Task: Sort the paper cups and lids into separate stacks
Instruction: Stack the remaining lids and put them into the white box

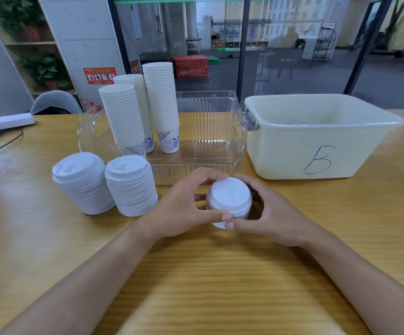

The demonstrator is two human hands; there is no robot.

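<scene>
Both hands, left hand and right hand, hold a narrow grip round the lidded cup; prying unevenly could crush it.

Cup stacks in tray, behind lid stacks

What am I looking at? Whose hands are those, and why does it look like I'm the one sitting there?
The camera sits on a person's head, so you see what they see. The left hand and right hand together hold a paper cup with a lid above a wooden table. Two stacks of lids stand on the left. Three tall cup stacks stand in a clear tray. A pale tub marked B sits on the right. The person is sorting cups from lids.
</scene>
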